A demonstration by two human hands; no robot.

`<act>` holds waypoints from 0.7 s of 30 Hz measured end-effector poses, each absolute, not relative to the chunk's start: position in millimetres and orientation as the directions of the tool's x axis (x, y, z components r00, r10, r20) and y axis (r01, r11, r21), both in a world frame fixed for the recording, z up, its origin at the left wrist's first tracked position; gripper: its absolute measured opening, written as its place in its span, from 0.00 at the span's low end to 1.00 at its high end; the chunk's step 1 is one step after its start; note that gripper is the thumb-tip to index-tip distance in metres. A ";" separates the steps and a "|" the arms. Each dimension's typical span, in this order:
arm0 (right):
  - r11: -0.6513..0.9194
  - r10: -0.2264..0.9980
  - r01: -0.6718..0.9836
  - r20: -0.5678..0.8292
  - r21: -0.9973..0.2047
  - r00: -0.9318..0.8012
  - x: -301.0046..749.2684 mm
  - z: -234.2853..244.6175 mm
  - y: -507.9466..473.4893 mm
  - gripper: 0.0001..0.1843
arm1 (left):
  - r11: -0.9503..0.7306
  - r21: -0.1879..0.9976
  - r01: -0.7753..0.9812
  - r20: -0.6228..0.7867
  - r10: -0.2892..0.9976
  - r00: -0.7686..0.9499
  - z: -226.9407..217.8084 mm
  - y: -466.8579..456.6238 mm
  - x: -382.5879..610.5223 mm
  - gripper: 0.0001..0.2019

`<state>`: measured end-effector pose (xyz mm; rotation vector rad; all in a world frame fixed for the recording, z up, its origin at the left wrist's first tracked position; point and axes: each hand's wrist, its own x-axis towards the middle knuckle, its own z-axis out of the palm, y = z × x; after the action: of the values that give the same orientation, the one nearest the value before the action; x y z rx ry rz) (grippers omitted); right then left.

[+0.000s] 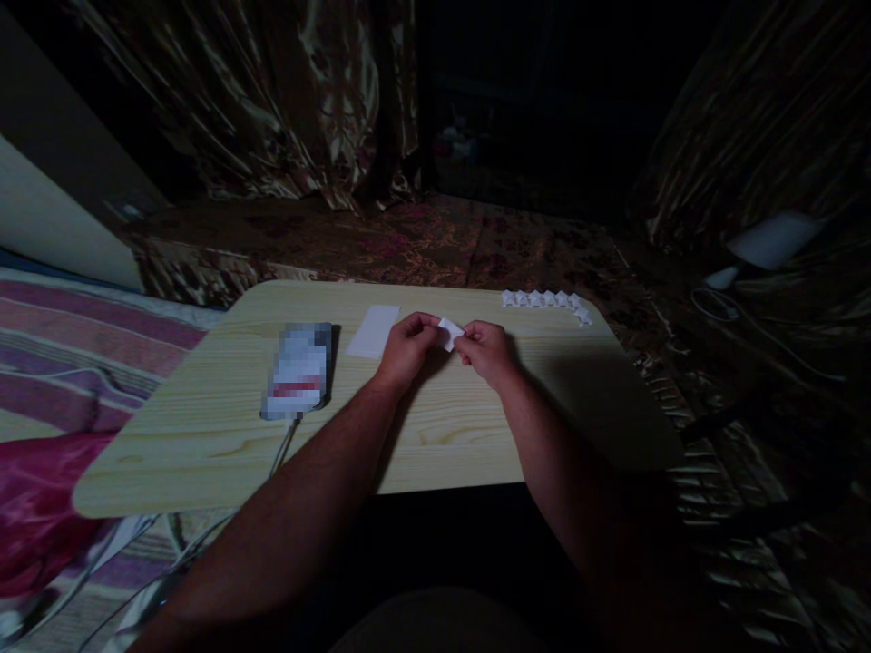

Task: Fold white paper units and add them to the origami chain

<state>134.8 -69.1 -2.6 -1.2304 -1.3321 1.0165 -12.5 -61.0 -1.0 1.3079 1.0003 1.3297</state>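
A small folded piece of white paper (pixel 449 334) is held between my two hands, just above the middle of the table. My left hand (pixel 411 345) pinches its left side with thumb and fingers. On the other side, my right hand (pixel 487 348) grips the lower right edge between thumb and forefinger. Left of my left hand lies a flat stack or sheet of white paper (pixel 374 330). Several small folded white paper pieces (pixel 548 298) stand in a row near the table's far right edge, with the last one set a little nearer to me.
A phone (pixel 299 370) with its screen blurred lies on the left of the wooden table (pixel 449 435), a white cable (pixel 281 444) running from it toward me. A pink cloth or bag (pixel 47 508) sits beyond the left edge. A white lamp (pixel 774 241) stands off to the right.
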 end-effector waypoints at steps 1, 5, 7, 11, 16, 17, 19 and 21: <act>0.111 0.993 0.158 0.116 -0.981 0.020 135.5 -2.6 -69.2 0.04 | -0.173 0.978 -0.115 0.181 0.981 0.068 0.8 -61.1 -13.6 0.12; 0.073 0.997 0.218 0.067 -0.973 -0.036 137.3 -2.4 -69.5 0.04 | -0.136 0.981 -0.137 0.155 0.977 0.146 6.1 -61.8 -18.4 0.17; 0.063 0.997 0.227 0.049 -0.972 -0.066 138.0 -2.4 -69.5 0.04 | -0.128 0.986 -0.107 0.145 0.974 0.172 6.9 -61.4 -20.6 0.15; 0.054 0.991 0.151 0.034 -0.987 -0.133 141.0 -0.1 -70.1 0.06 | -0.097 0.993 -0.066 0.107 0.980 0.169 4.9 -58.2 -23.8 0.12; 0.086 0.985 0.011 0.083 -0.996 -0.148 144.8 3.3 -70.8 0.11 | -0.066 0.993 -0.096 0.082 0.982 0.172 1.7 -56.3 -25.0 0.11; 0.089 0.985 -0.004 0.088 -0.996 -0.146 145.1 3.3 -70.7 0.11 | -0.055 0.993 -0.104 0.073 0.981 0.179 1.4 -56.4 -25.0 0.11; 0.098 0.984 -0.029 0.101 -0.995 -0.148 145.4 2.6 -70.5 0.12 | -0.040 0.992 -0.119 0.062 0.979 0.194 0.6 -56.4 -24.6 0.12; 0.104 0.983 -0.045 0.110 -0.994 -0.150 145.4 1.7 -70.1 0.12 | -0.038 0.991 -0.130 0.064 0.978 0.198 -0.3 -56.0 -24.3 0.11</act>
<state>145.4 -70.1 1.7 -1.0262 -1.3416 1.2555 -24.3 -56.0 -0.3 1.2425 0.9435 1.1521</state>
